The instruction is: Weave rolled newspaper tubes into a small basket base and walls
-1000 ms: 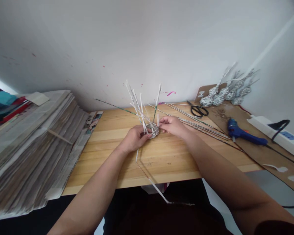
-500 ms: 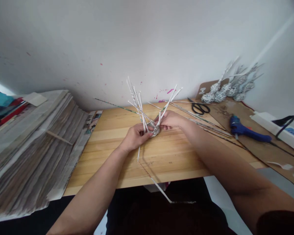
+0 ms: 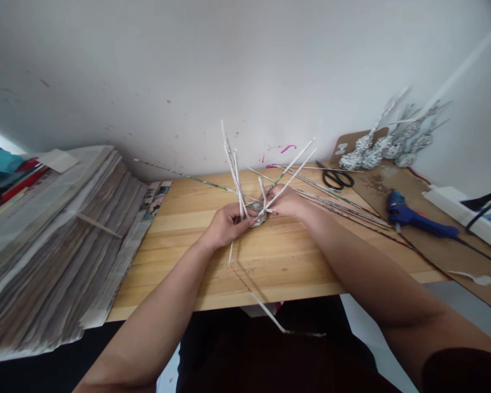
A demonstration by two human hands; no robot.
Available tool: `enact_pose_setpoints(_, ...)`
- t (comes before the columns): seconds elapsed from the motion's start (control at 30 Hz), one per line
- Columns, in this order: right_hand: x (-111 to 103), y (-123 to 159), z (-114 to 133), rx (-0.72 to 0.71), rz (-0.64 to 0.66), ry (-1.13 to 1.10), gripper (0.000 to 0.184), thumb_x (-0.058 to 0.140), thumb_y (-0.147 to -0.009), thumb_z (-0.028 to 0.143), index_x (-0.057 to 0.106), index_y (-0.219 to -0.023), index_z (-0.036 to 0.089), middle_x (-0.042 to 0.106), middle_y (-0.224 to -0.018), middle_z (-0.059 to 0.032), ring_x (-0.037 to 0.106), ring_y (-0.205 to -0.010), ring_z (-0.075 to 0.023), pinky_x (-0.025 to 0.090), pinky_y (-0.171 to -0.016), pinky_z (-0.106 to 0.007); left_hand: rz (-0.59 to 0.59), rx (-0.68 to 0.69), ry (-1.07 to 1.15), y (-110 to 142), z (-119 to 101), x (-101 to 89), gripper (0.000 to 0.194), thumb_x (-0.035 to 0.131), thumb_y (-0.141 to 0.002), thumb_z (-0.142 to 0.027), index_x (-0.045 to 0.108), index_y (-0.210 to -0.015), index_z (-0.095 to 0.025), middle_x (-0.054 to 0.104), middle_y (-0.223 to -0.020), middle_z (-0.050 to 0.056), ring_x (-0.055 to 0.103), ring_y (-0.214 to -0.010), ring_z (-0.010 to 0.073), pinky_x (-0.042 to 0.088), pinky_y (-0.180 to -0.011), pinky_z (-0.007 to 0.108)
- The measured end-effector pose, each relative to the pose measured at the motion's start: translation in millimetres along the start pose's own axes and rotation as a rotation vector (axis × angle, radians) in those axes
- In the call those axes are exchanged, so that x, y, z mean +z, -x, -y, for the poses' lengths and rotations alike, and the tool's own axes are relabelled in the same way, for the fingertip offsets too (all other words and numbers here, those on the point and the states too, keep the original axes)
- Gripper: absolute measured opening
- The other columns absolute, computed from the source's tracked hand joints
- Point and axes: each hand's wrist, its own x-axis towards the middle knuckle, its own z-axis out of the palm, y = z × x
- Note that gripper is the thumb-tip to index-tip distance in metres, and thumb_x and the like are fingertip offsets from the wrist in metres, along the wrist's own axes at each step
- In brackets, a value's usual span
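A small basket [image 3: 258, 220] woven from rolled newspaper sits between my hands over the wooden table. White paper sticks [image 3: 234, 174] stand up from its left side, and others [image 3: 293, 180] slant up to the right. My left hand [image 3: 228, 225] is closed on the basket's left edge, thumb along the near side. At the right rim, my right hand [image 3: 285, 201] has its fingers closed on the weave; their tips are partly hidden behind sticks. One long paper stick [image 3: 188, 177] reaches out to the far left. Another bent stick [image 3: 265, 311] hangs over the table's front edge.
A tall newspaper stack [image 3: 94, 218] stands left. Loose paper sticks [image 3: 343, 208] lie to the right, near black scissors [image 3: 334, 177]. A blue glue gun [image 3: 421, 221] rests on brown cardboard [image 3: 417, 245], beside a white power strip [image 3: 466, 215]. Woven paper pieces [image 3: 376, 152] lean at the back right.
The upright sticks have spread: the right ones lean further right and the left ones stand closer together. The long left stick reaches further left. Both hands remain at the basket.
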Motion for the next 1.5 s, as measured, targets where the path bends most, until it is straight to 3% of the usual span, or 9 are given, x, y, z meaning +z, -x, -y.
enact_pose_setpoints(0.23, -15, 14, 4, 0.011, -0.015, -0.002, 0.01, 0.069, -0.081, 0.021, 0.066, -0.072, 0.017, 0.061, -0.052, 0.0016, 0.054, -0.042, -0.0095, 0.041, -0.041, -0.02, -0.068, -0.077, 0.038, -1, 9, -2.5, 0.031, 0.075, -0.078, -0.04, 0.077, -0.097, -0.016, 0.076, -0.097, 0.009, 0.069, -0.089, 0.0218, 0.051, -0.082, 0.033)
enact_pose_setpoints(0.4, -28, 33, 1, -0.207, 0.035, 0.097, 0.013, 0.069, -0.082, 0.028, 0.073, -0.085, 0.017, 0.07, -0.068, -0.0021, 0.061, -0.056, -0.0114, 0.046, -0.054, -0.023, -0.109, -0.187, 0.205, -2, 11, -5.2, 0.038, 0.078, -0.074, -0.044, 0.076, -0.099, -0.015, 0.077, -0.096, 0.009, 0.069, -0.083, 0.0199, 0.052, -0.082, 0.033)
enact_pose_setpoints(0.6, -10, 36, 0, -0.434, -0.073, 0.203, 0.016, 0.07, -0.079, 0.031, 0.073, -0.09, 0.019, 0.074, -0.075, -0.0003, 0.061, -0.063, -0.012, 0.041, -0.061, -0.024, -0.104, -0.182, 0.239, -2, 10, -5.3, 0.037, 0.078, -0.073, -0.044, 0.077, -0.097, -0.016, 0.077, -0.094, 0.008, 0.069, -0.082, 0.02, 0.053, -0.083, 0.034)
enact_pose_setpoints(0.73, 1, 33, -2, -0.42, 0.003, 0.203, 0.015, 0.074, -0.077, 0.032, 0.073, -0.085, 0.019, 0.07, -0.069, 0.0012, 0.056, -0.058, -0.0111, 0.036, -0.057, -0.023, -0.098, -0.163, 0.217, -3, 10, -5.3, 0.032, 0.079, -0.072, -0.04, 0.078, -0.093, -0.016, 0.077, -0.09, 0.007, 0.069, -0.083, 0.0209, 0.053, -0.083, 0.034)
enact_pose_setpoints(0.9, 7, 30, -7, -0.441, 0.009, 0.218, 0.01, 0.073, -0.079, 0.029, 0.073, -0.078, 0.019, 0.071, -0.073, -0.0008, 0.059, -0.063, -0.0122, 0.038, -0.061, -0.024, -0.114, -0.131, 0.124, -4, 11, -5.8, 0.022, 0.077, -0.073, -0.034, 0.076, -0.086, -0.016, 0.076, -0.085, 0.005, 0.067, -0.08, 0.0197, 0.051, -0.08, 0.032)
enact_pose_setpoints(1.13, 10, 30, -8, -0.45, -0.025, 0.303, 0.015, 0.076, -0.075, 0.032, 0.072, -0.081, 0.02, 0.064, -0.066, 0.0026, 0.051, -0.056, -0.0103, 0.034, -0.056, -0.024, -0.129, -0.098, 0.017, -3, 12, -7.5, 0.023, 0.074, -0.077, -0.036, 0.077, -0.088, -0.016, 0.076, -0.088, 0.006, 0.068, -0.084, 0.0213, 0.051, -0.082, 0.033)
enact_pose_setpoints(1.27, 16, 27, -14, -0.419, -0.077, 0.212, 0.016, 0.074, -0.076, 0.034, 0.069, -0.075, 0.019, 0.064, -0.063, 0.0025, 0.051, -0.055, -0.0099, 0.034, -0.056, -0.023, -0.116, -0.103, 0.026, -3, 12, -7.1, 0.028, 0.069, -0.083, -0.041, 0.077, -0.091, -0.016, 0.077, -0.094, 0.007, 0.068, -0.089, 0.0227, 0.051, -0.085, 0.034)
enact_pose_setpoints(1.5, 12, 20, -16, -0.316, 0.015, 0.093, 0.02, 0.073, -0.074, 0.034, 0.071, -0.084, 0.017, 0.064, -0.068, 0.0015, 0.051, -0.06, -0.0112, 0.036, -0.057, -0.024, -0.138, -0.129, 0.095, -3, 9, -4.8, 0.038, 0.067, -0.082, -0.048, 0.074, -0.095, -0.013, 0.076, -0.093, 0.007, 0.068, -0.088, 0.0227, 0.051, -0.085, 0.032)
